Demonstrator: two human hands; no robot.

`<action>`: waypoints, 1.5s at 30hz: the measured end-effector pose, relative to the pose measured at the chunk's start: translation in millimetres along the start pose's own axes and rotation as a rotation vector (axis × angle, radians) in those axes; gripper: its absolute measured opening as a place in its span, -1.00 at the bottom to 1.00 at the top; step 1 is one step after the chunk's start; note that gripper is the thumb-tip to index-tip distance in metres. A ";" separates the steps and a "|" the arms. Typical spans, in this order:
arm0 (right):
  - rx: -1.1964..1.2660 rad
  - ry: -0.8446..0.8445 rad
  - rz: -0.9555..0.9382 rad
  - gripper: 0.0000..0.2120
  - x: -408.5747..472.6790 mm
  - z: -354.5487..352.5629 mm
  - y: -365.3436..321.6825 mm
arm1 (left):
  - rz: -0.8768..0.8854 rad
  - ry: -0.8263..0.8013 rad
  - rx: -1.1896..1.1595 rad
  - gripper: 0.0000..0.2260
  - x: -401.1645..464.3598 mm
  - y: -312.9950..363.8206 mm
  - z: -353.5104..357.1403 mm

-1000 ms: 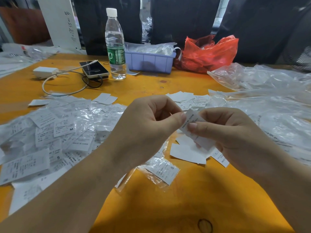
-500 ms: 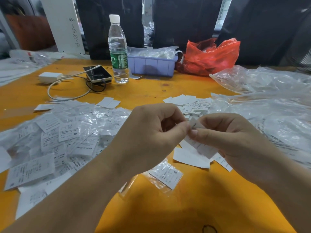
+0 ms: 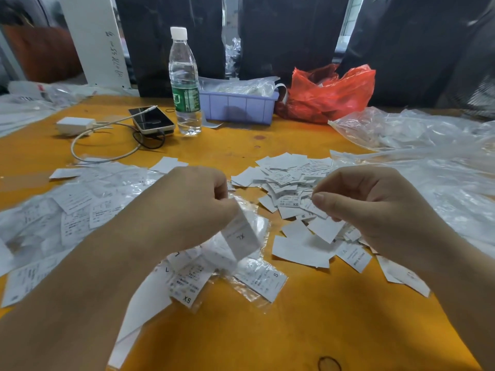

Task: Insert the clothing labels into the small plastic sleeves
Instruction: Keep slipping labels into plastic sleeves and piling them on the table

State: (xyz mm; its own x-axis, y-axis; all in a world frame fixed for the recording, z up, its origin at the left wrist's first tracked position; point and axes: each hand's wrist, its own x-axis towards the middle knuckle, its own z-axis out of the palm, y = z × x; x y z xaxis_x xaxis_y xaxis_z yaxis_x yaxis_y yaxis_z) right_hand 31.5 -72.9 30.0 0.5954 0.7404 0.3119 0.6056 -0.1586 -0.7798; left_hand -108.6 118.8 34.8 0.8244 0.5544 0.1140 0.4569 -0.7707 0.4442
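The left hand (image 3: 187,207) pinches a label marked XL (image 3: 242,236) that seems to sit inside a clear plastic sleeve (image 3: 257,223), though blur makes this hard to confirm; it hangs just above the orange desk (image 3: 267,330). The right hand (image 3: 375,210) is curled, and whether it grips a label I cannot tell. Between the hands lies a heap of loose labels (image 3: 289,180); bagged labels (image 3: 80,210) spread to the left.
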 end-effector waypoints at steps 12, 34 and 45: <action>-0.062 -0.053 -0.067 -0.94 -3.4 8.0 3.0 | 0.079 0.147 0.272 -0.81 3.6 -3.5 20.8; -0.139 0.040 -0.145 -0.90 -6.1 2.2 -8.4 | 0.557 -0.022 0.170 -0.76 -14.2 28.6 63.0; -0.293 0.142 -0.153 -0.88 -1.1 -8.7 -5.1 | 0.561 -0.073 0.094 -0.74 -16.2 26.0 63.3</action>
State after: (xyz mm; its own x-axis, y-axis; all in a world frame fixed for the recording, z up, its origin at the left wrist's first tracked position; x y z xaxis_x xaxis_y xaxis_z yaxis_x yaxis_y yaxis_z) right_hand 32.3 -78.7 38.4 0.5410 0.6751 0.5016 0.8068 -0.2482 -0.5361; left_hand -88.9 69.9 -11.7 0.9687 0.0316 0.2462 -0.0325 -0.9672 0.2521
